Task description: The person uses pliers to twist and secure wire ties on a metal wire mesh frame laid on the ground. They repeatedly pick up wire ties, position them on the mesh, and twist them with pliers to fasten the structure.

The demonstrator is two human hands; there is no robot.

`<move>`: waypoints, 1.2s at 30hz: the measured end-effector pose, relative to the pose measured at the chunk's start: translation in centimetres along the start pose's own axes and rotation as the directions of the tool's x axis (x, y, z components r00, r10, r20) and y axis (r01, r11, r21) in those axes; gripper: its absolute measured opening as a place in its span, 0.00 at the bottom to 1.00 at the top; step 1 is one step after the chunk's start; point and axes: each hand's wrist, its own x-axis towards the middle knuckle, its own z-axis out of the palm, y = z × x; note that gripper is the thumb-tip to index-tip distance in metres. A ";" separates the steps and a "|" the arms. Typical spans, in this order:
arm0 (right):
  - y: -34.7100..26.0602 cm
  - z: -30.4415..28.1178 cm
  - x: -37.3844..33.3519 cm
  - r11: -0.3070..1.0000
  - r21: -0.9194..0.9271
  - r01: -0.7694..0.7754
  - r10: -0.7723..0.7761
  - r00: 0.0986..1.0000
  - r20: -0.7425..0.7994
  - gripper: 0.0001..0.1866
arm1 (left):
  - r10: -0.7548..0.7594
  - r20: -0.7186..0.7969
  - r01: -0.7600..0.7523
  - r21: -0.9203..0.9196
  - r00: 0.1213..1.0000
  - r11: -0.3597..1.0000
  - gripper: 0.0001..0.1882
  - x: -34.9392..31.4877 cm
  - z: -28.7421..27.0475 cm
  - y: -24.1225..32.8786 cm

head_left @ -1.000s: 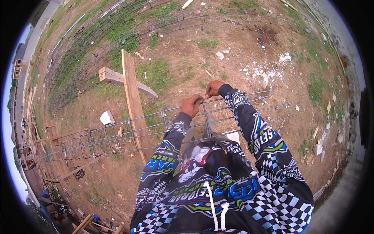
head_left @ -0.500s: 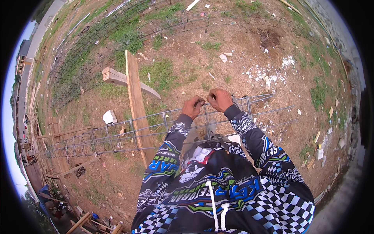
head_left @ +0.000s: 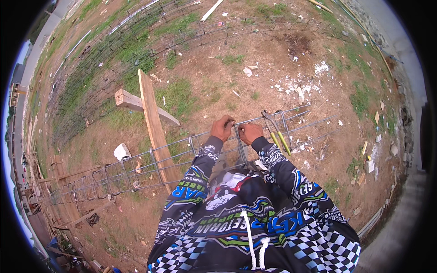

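Note:
A long steel rebar cage (head_left: 203, 157) runs across in front of my body, its bars joined by bent square stirrups. At its far top bar, my left hand (head_left: 222, 128) is closed in a pinch just left of one stirrup (head_left: 240, 144). My right hand (head_left: 250, 133) sits just right of that same stirrup, fingers curled and pressed together. Anything between the fingertips is too small to make out. Right of my right hand, pincers (head_left: 278, 136) with yellow-green handles hang over the top bar, jaws up.
An upright wooden plank (head_left: 149, 102) and a timber beam (head_left: 132, 101) stand by the cage on the left. A white block (head_left: 121, 152) lies nearby. More rebar cages (head_left: 98, 88) rest on grass beyond. White rubble (head_left: 300, 86) is scattered at far right, before a concrete edge (head_left: 400, 86).
My right hand has dropped lower and turned, now below the top bar. The pincers, mostly hidden before, show fully. The whole view has shifted slightly.

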 end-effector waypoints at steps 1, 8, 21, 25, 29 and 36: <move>-0.3 -0.1 -0.1 1.000 -0.029 -0.012 0.011 1.000 -0.017 0.13 | -0.004 -0.012 0.004 -0.006 1.000 1.000 0.06 -0.1 0.0 0.1; -3.0 -4.4 -0.3 0.999 0.020 -0.030 0.031 0.997 -0.077 0.12 | -0.049 -0.070 0.047 -0.032 0.996 0.998 0.08 -0.2 0.2 -0.3; -3.5 -6.6 5.2 0.972 -0.033 0.233 -0.227 0.965 0.128 0.19 | 0.111 -0.082 -0.095 0.183 0.990 0.979 0.13 -0.7 0.1 1.0; -3.2 -7.9 7.2 0.959 0.271 0.086 -0.179 0.921 0.344 0.24 | 0.106 -0.124 -0.080 0.200 0.987 0.977 0.10 -0.4 0.8 -0.5; -2.0 -8.1 7.3 0.945 0.314 0.094 -0.149 0.976 0.157 0.22 | -0.011 -0.070 0.027 0.217 0.997 0.976 0.10 0.0 0.6 0.2; -0.4 -7.2 6.7 0.920 0.321 0.224 -0.277 0.952 0.129 0.15 | -0.192 0.049 0.190 0.036 0.980 0.981 0.11 1.7 -0.4 -0.1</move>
